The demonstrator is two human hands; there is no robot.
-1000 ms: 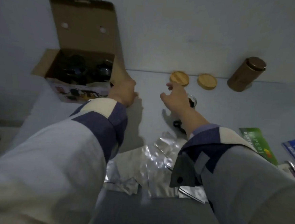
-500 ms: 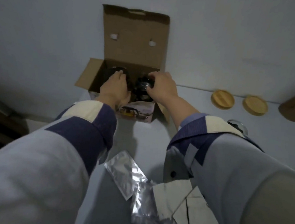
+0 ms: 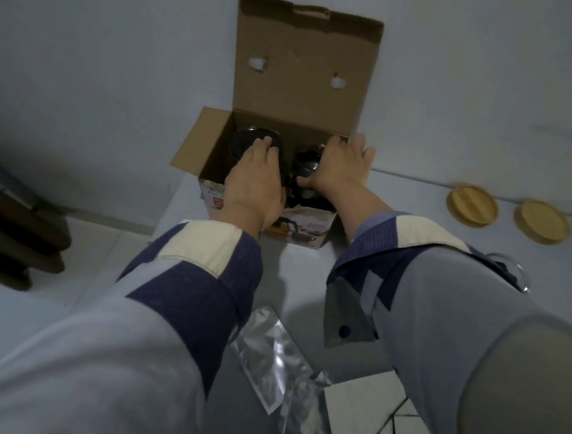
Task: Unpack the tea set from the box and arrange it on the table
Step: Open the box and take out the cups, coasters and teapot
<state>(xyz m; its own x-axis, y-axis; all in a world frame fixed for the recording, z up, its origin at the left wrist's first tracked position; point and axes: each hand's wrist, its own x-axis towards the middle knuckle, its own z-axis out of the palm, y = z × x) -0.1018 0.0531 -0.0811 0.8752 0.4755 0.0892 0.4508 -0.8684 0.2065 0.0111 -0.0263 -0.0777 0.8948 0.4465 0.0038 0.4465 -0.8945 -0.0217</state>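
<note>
While both hands reach into the open brown cardboard box (image 3: 270, 140), the dark glass tea set pieces (image 3: 307, 163) sit inside it, at the far left corner of the pale grey table (image 3: 415, 206). The left hand (image 3: 255, 180) lies over the left-hand dark round vessel (image 3: 246, 141), fingers curled on its top; whether it truly grips cannot be told. The right hand (image 3: 341, 171) curls around the right-hand piece, thumb against its near side. The upright box lid (image 3: 307, 64) leans on the wall. Two round wooden lids (image 3: 472, 205) lie well to the right, and crumpled silver foil packets (image 3: 274, 353) lie near the table's front edge. Risk, as judged: glass pieces lifted together may knock one another, or catch the box flap and drag the box off the corner.
</note>
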